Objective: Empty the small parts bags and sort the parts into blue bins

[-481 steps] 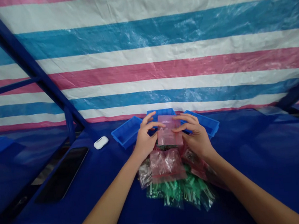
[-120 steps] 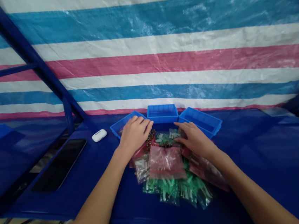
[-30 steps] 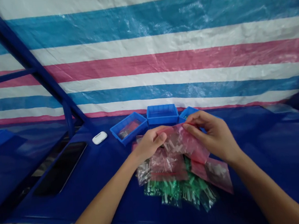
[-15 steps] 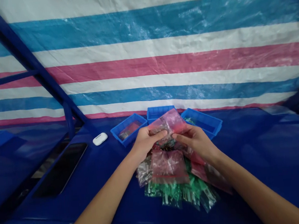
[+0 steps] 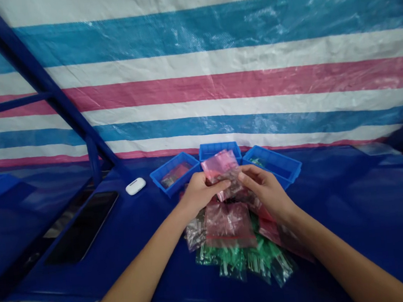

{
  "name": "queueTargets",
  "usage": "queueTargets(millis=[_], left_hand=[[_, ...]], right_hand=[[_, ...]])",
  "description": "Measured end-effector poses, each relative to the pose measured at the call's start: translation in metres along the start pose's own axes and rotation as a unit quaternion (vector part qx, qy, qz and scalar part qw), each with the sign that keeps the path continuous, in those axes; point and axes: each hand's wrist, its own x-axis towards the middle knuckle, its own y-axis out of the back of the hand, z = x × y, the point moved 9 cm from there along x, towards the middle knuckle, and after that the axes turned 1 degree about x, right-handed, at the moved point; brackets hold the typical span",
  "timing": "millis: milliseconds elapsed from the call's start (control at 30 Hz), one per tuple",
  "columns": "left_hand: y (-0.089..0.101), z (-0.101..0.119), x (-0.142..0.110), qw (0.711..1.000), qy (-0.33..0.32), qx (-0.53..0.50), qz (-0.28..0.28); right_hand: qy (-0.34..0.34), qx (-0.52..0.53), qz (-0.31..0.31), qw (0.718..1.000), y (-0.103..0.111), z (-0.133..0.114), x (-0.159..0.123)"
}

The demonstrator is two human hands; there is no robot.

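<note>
pink bag (image 5: pixel 220 166) is up between both hands, far side of the pile, its far edge overlapping the centre bin (image 5: pixel 206 149) in view. can't tell if its near edge touches the pile. left hand (image 5: pixel 200 192) grips the left part, thumb on top; right hand (image 5: pixel 265 186) pinches the right edge, thumb and fingers.

near side, just below: flat reddish bag (image 5: pixel 228 226) on top of fanned green bags (image 5: pixel 245 257), clear bag (image 5: pixel 196 232) at left, another reddish bag (image 5: pixel 269 230) partly under the right forearm. green ends stop short of the table's near edge.

far side: bins in an arc. left bin (image 5: pixel 185 180) holds reddish and clear packets, right bin (image 5: pixel 277 166) has something small and greenish at its left end. bins box in the hands on the far side, striped sheet (image 5: pixel 217 88) hangs right behind.

left: white case (image 5: pixel 135 186) near left bin, phone (image 5: pixel 84 228) along the table's left edge, strip of tabletop between phone and left forearm. right: widest room, blue tabletop (image 5: pixel 357 212) running well past the right bin.
</note>
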Motion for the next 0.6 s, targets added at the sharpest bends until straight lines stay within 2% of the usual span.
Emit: queueTargets(millis=[67, 133, 267, 400, 500, 567, 600], left_hand=[[0.005, -0.003, 0.0, 0.998, 0.018, -0.047, 0.028], [0.005, -0.005, 0.0, 0.996, 0.028, -0.082, 0.034], [0.005, -0.009, -0.002, 0.994, 0.051, -0.096, 0.026], [0.002, -0.013, -0.001, 0.988, 0.072, -0.137, -0.017], [0.015, -0.014, 0.003, 0.966, 0.066, -0.246, 0.044], [0.022, -0.016, 0.003, 0.958, 0.075, -0.265, 0.079], [0.023, -0.017, 0.002, 0.961, 0.087, -0.25, 0.077]], right_hand=[[-0.029, 0.007, -0.04, 0.999, -0.009, 0.006, -0.001], [-0.059, 0.025, -0.054, 0.997, -0.012, 0.013, -0.003], [-0.066, 0.082, -0.014, 0.994, -0.005, 0.018, -0.002], [-0.069, 0.135, 0.015, 0.988, 0.001, 0.02, 0.0], [-0.081, 0.125, 0.009, 0.989, 0.0, 0.023, -0.001], [-0.085, 0.109, -0.002, 0.99, -0.002, 0.025, -0.002], [-0.089, 0.102, -0.009, 0.991, -0.004, 0.026, -0.002]])
